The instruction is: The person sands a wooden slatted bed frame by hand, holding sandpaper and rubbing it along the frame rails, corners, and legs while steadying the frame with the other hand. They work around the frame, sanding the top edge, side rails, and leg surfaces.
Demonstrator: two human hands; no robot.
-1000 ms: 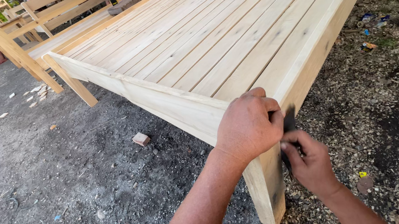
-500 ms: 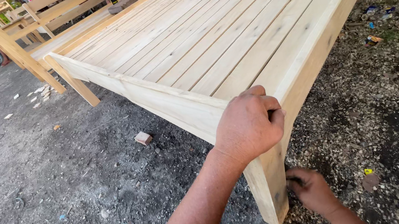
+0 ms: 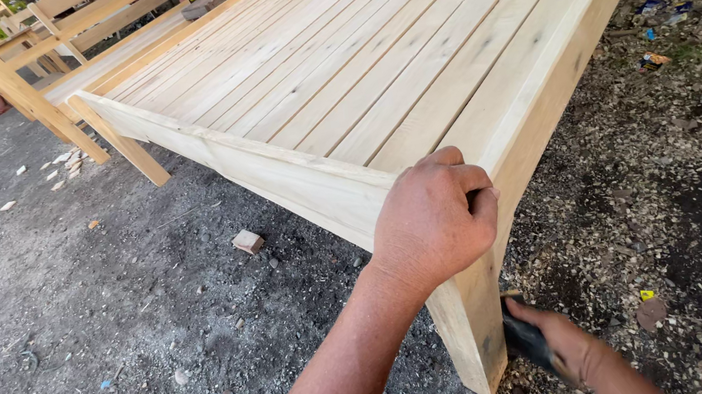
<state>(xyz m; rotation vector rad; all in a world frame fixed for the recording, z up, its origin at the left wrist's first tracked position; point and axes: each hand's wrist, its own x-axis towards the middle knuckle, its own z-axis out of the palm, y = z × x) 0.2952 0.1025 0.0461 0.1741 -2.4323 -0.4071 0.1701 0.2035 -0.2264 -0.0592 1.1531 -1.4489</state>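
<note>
Lowered since a second ago, the right hand [image 3: 573, 347] is now seen near the foot of the corner leg [image 3: 472, 326] of a large slatted wooden platform [image 3: 403, 43], where a dark sanding pad [image 3: 526, 337] is gripped and pressed against the leg's side. The left hand [image 3: 429, 221] is kept clasped over the platform's near corner, while a small wood block [image 3: 247, 241] is left on the gravel.

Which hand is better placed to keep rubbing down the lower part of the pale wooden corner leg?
Right. The right hand presses a dark sanding pad against the pale wooden corner leg; the left hand grips the corner above.
</note>
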